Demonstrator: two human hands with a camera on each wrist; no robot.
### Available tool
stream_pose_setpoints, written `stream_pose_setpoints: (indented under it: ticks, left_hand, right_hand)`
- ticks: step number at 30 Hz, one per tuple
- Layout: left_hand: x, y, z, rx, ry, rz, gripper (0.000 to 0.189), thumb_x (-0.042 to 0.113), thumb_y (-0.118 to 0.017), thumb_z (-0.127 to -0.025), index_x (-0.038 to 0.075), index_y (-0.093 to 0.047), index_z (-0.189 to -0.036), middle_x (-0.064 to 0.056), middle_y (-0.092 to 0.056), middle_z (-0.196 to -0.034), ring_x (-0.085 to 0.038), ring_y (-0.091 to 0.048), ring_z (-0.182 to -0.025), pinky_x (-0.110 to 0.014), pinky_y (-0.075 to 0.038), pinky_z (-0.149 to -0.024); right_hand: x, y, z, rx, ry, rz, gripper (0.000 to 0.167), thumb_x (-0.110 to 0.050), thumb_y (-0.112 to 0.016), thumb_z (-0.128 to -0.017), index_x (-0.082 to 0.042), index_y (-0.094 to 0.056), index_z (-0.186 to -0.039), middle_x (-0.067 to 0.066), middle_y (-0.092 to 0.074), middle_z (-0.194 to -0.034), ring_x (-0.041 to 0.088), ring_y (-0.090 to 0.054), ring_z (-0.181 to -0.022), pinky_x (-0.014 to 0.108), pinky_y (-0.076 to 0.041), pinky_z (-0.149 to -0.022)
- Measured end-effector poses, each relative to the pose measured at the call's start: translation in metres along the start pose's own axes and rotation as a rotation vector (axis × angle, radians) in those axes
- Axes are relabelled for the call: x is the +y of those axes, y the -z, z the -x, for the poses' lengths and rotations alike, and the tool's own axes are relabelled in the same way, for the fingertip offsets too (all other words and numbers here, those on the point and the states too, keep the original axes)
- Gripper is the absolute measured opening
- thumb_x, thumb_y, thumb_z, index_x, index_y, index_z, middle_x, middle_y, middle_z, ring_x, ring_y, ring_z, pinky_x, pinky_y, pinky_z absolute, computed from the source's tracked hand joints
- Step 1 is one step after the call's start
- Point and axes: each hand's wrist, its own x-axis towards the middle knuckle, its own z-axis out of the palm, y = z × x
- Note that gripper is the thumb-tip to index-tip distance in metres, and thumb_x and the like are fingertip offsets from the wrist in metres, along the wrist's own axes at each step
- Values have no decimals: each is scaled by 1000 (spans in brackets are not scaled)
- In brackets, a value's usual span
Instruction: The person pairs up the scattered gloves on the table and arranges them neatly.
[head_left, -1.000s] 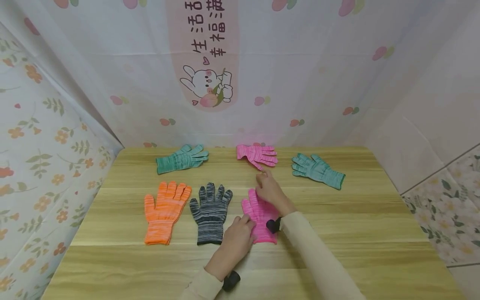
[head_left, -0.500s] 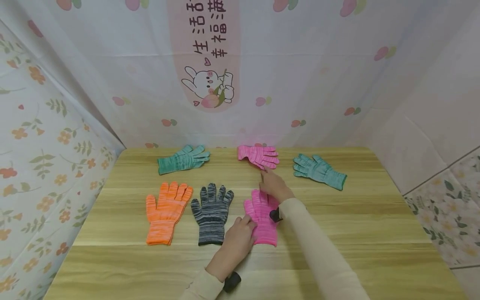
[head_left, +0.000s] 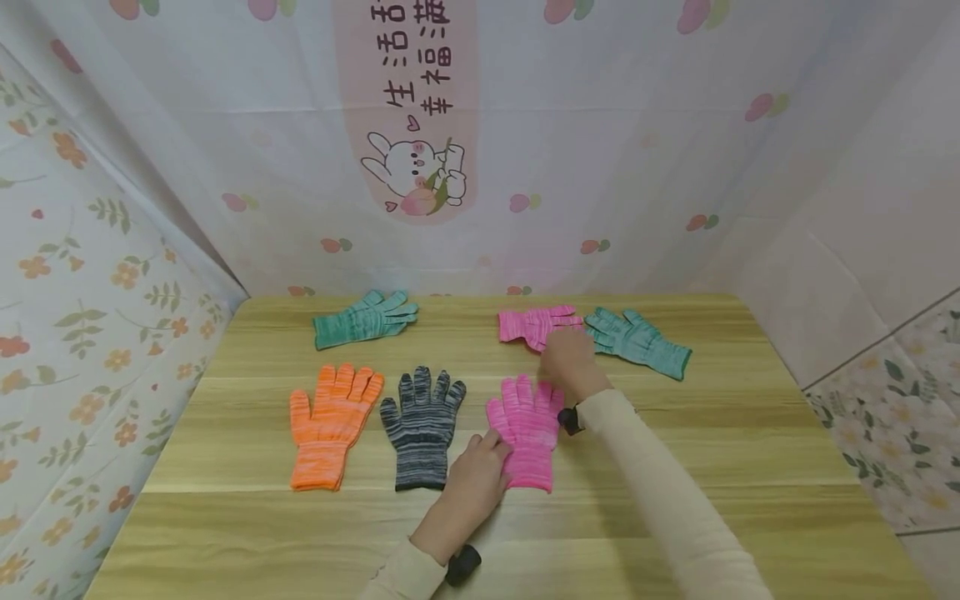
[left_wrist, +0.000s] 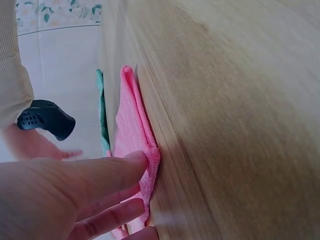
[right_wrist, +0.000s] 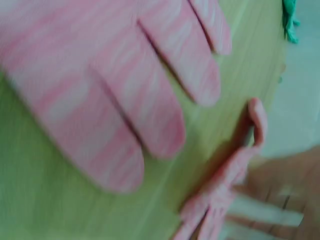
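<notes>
A white cloth point(head_left: 570, 158) printed with fruit, a rabbit and writing fills the top of the frame. Below it spreads the wood-grain table point(head_left: 712, 517), and two pale sleeves point(head_left: 667, 492) come in from the bottom edge.

Left of centre lies the orange glove point(head_left: 327, 429), flat with its fingers toward the top. The black-and-grey glove point(head_left: 422, 433) is beside it, just left of the middle. Next along, right of centre, the near pink glove point(head_left: 531, 433) lies flat in the same direction.

The person's left hand point(head_left: 468, 483), in the lower middle, rests its fairly straight fingers on the left edge of that pink glove, grasping nothing that I can see; the left wrist view shows the thumb touching the cuff corner.

One green glove point(head_left: 363, 321) is at the left of the back row, another green glove point(head_left: 642, 343) at its right. The right hand point(head_left: 572, 360), between the near pink glove and the back row, pinches the far pink glove point(head_left: 527, 327), whose fingertips reach the right-hand green one; whether they touch, I can't tell. Smallest are the black wrist devices point(head_left: 462, 567).
</notes>
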Motion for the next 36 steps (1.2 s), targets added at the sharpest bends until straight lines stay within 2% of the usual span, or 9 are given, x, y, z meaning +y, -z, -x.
stream_pose_setpoints:
  ticks: [4, 8, 11, 14, 17, 19, 24, 31, 36]
  left_hand:
    - [1, 0, 0, -18, 3, 2, 31, 19, -72, -79, 8, -68, -107, -1, -55, -101, -18, -52, -88, -26, -52, -65]
    - [3, 1, -1, -34, 2, -4, 31, 20, -72, -80, 9, -68, -108, -1, -55, -101, -18, -52, -87, -26, -51, -65]
    - [3, 1, -1, -36, -2, -3, 31, 20, -72, -80, 9, -67, -109, -2, -55, -101, -18, -52, -87, -25, -51, -65]
    - [3, 2, -1, -33, -2, -2, 32, 20, -72, -80, 9, -67, -109, -2, -55, -101, -18, -52, -87, -25, -51, -65]
    - [3, 2, -1, -33, 0, -6, 31, 20, -72, -79, 8, -67, -108, -2, -55, -100, -18, -52, -86, -25, -51, -64]
    - [3, 3, -1, -38, 4, -6, 31, 20, -72, -80, 8, -67, -108, -2, -55, -101, -18, -51, -86, -25, -51, -64]
    - [2, 4, -1, -51, 16, -3, 30, 20, -71, -80, 8, -67, -108, -2, -56, -102, -18, -51, -86, -25, -51, -64]
    - [2, 5, -1, -50, 18, -5, 31, 20, -72, -80, 8, -67, -109, -2, -56, -102, -18, -52, -87, -25, -51, -65]
    - [1, 5, -1, -57, 23, -7, 32, 21, -71, -81, 8, -67, -110, -3, -56, -103, -18, -52, -88, -26, -51, -66]
  right_hand:
    - [-8, -10, -5, 82, 195, -40, 23, -18, -52, -90, -1, -68, -97, 19, -54, -124, 39, -48, -117, 53, -44, -94]
    - [-14, -20, -10, 44, 192, -76, 39, -16, -47, -93, -1, -54, -128, 14, -32, -149, 40, -32, -133, 58, -34, -103]
    - [-13, -23, -12, 112, 150, -145, 42, -13, -46, -93, 3, -48, -132, 13, -40, -144, 36, -39, -130, 56, -34, -103]
    - [-8, -21, -14, 319, 131, -309, 28, -8, -51, -91, 2, -62, -115, 14, -59, -124, 32, -49, -119, 50, -39, -101]
    - [0, -11, -13, 491, 109, -494, 16, -3, -57, -87, 2, -66, -98, 18, -64, -104, 31, -56, -101, 41, -47, -86]
    - [6, -1, -10, 521, 79, -602, 17, -3, -57, -86, 1, -62, -102, 17, -64, -99, 28, -56, -86, 35, -47, -72]
    - [20, 27, 1, 447, 110, -798, 43, -8, -55, -90, 0, -44, -131, 21, -62, -94, 27, -49, -69, 28, -37, -57]
    - [47, 57, 21, 321, 159, -746, 29, -13, -54, -89, 7, -63, -108, 21, -58, -91, 28, -50, -77, 28, -39, -61]
    - [63, 73, 36, 151, 151, -738, 32, -12, -52, -90, 8, -61, -113, 23, -61, -91, 16, -49, -67, 25, -41, -57]
